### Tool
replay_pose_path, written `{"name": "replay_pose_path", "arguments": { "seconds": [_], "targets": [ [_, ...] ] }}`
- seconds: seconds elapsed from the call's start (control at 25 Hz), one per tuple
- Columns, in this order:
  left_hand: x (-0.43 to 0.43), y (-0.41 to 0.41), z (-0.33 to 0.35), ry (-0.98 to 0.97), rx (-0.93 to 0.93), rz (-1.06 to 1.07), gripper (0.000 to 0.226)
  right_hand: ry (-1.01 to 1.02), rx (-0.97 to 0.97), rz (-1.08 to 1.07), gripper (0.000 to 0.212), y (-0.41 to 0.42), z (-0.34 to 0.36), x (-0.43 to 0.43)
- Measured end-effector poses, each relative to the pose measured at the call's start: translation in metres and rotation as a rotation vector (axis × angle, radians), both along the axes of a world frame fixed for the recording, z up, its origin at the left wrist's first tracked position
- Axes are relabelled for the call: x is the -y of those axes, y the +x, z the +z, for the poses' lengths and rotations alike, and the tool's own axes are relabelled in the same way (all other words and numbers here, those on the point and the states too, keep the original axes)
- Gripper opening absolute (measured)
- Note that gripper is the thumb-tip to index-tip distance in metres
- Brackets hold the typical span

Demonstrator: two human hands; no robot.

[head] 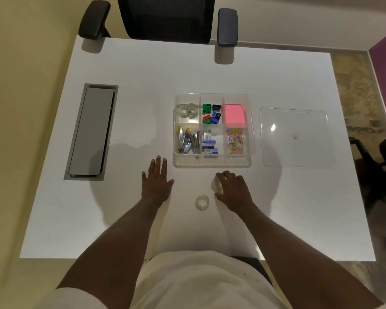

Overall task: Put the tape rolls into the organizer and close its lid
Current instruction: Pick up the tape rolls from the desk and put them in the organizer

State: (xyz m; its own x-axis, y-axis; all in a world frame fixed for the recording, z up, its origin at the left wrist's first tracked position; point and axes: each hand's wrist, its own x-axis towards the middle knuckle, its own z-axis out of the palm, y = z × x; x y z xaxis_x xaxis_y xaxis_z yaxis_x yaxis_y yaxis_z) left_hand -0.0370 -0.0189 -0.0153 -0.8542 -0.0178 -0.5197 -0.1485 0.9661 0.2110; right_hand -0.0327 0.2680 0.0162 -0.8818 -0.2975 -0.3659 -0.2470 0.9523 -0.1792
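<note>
Loose tape roll (202, 203) lying flat on counter (129, 90) nearest the body, between both hands | right hand (233, 191) curling its grip around second roll (216, 185) | left hand (157, 182) resting flat, grasping nothing | organizer (213, 162) sitting just beyond, lid (295, 138) off to its right.

— What colours do you see on the white table (143, 85)?
— A clear organizer (252, 130) with a pink note pad (235, 115), green, blue, red and black sharpeners (211, 113), and multicoloured paper clips (235, 141).
— And the tape roll (202, 203)?
— Pale, see-through yellowish. The lid (294, 139) is clear too; the desk hatch (90, 131) is grey.
</note>
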Motion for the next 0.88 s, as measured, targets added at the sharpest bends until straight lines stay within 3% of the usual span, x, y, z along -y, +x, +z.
{"name": "replay_pose_path", "arguments": {
  "seconds": [0.16, 0.36, 0.68, 0.88],
  "targets": [
    [0.0, 0.0, 0.003, 0.003, 0.002, -0.006, 0.082, 0.021, -0.038, 0.036, 0.05, -0.002, -0.002, 0.002],
    [0.0, 0.001, 0.003, 0.009, -0.011, -0.001, 0.081, -0.104, -0.193, 0.117, 0.052, -0.019, 0.012, 0.011],
    [-0.001, -0.005, 0.006, 0.002, 0.003, 0.022, 0.085, -0.12, -0.373, 0.171, 0.055, -0.143, 0.052, 0.05],
    [-0.004, -0.007, 0.011, -0.029, 0.007, 0.025, 0.087, -0.053, -0.355, 0.091, 0.049, -0.212, 0.064, 0.091]
  ]
}}
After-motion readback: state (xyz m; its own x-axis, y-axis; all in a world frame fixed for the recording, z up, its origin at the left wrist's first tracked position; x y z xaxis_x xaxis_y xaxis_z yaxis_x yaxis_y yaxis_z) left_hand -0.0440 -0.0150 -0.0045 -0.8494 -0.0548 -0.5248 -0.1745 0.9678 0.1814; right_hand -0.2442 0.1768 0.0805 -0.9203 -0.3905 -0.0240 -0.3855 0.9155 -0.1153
